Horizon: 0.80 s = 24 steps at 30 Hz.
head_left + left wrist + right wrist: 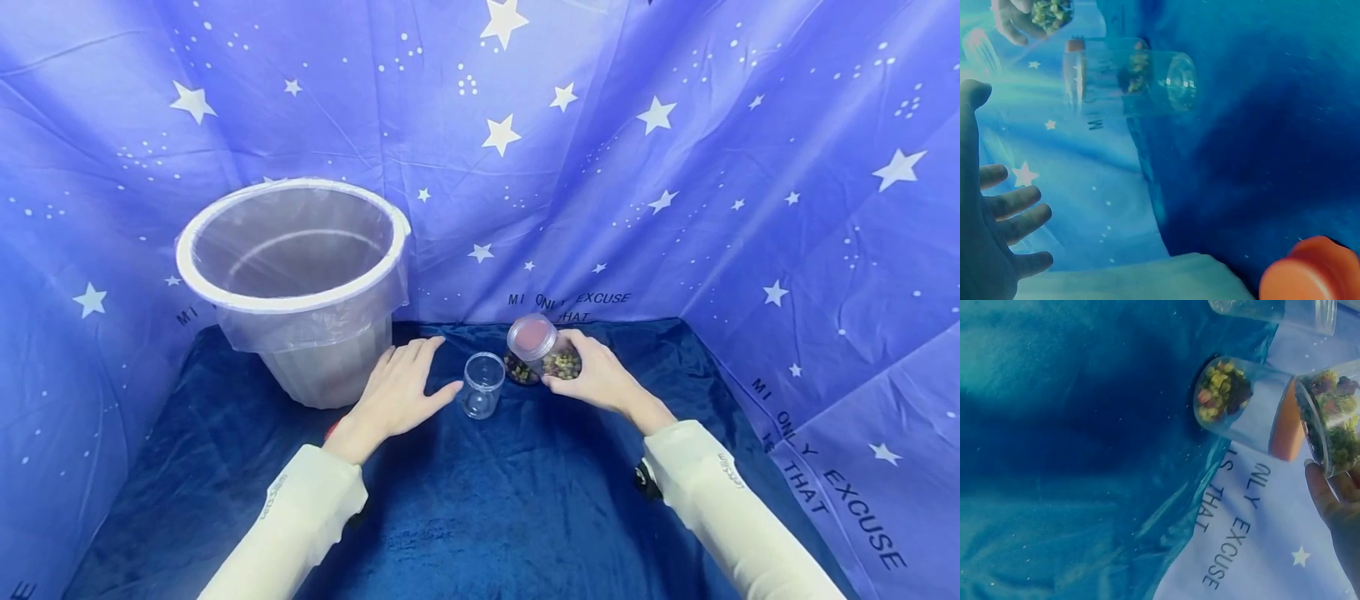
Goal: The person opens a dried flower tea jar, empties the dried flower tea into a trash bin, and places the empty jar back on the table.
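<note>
My right hand (596,375) grips a clear lidded jar (562,364), holding it tilted to the left above the cloth. Dried, yellow-green and dark flower-like bits fill its lower part. Partly hidden behind it, a second jar (1229,394) with similar bits and an orange-pink lid (1286,422) stands on the cloth. Just left of these is a clear, empty jar (482,387), upright with no lid seen on it. My left hand (401,387) hovers beside that jar with fingers spread, and nothing is in its grasp; its thumb tip is close to the jar.
A large pale bin (330,367) with a clear plastic liner stands at the back left. A red-orange object (1307,275) lies near my left wrist, mostly hidden in the head view. Dark blue cloth (510,517) covers the table, with a star-printed curtain (720,150) around it.
</note>
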Motion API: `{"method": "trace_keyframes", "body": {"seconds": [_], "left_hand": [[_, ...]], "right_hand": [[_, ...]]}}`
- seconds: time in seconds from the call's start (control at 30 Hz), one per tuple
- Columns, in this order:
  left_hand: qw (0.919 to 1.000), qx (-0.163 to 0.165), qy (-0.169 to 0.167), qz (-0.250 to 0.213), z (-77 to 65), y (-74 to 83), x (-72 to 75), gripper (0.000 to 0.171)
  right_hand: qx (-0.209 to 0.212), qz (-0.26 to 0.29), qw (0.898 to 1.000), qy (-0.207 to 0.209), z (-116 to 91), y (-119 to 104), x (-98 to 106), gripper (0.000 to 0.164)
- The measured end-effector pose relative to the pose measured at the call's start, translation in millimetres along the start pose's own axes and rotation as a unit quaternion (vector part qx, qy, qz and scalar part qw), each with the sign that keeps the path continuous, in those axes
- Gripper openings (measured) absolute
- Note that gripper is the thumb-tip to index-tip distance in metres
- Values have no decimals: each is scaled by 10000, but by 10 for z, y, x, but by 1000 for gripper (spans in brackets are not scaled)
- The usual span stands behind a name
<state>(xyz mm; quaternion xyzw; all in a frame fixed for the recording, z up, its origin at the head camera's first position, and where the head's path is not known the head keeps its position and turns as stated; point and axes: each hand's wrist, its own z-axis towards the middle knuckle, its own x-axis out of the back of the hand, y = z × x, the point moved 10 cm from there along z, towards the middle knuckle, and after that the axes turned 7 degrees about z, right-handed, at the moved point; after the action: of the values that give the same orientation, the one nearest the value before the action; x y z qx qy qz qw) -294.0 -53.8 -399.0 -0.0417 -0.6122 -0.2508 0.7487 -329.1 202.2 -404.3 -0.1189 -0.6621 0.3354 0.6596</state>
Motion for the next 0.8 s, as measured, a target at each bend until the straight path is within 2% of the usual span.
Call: {"method": "trace_keyframes", "body": {"seconds": [0.33, 0.57, 0.8], "left_hand": [[9996, -260, 67, 5, 80, 242, 54, 74], [9988, -477, -51, -60, 90, 321, 20, 74], [9894, -1224, -106, -779, 87, 517, -23, 66]], "right_hand": [[279, -228, 9992, -158, 16, -206, -95, 67], [597, -282, 9965, -521, 1, -353, -243, 59], [819, -275, 9939, -687, -41, -448, -321, 65]]}}
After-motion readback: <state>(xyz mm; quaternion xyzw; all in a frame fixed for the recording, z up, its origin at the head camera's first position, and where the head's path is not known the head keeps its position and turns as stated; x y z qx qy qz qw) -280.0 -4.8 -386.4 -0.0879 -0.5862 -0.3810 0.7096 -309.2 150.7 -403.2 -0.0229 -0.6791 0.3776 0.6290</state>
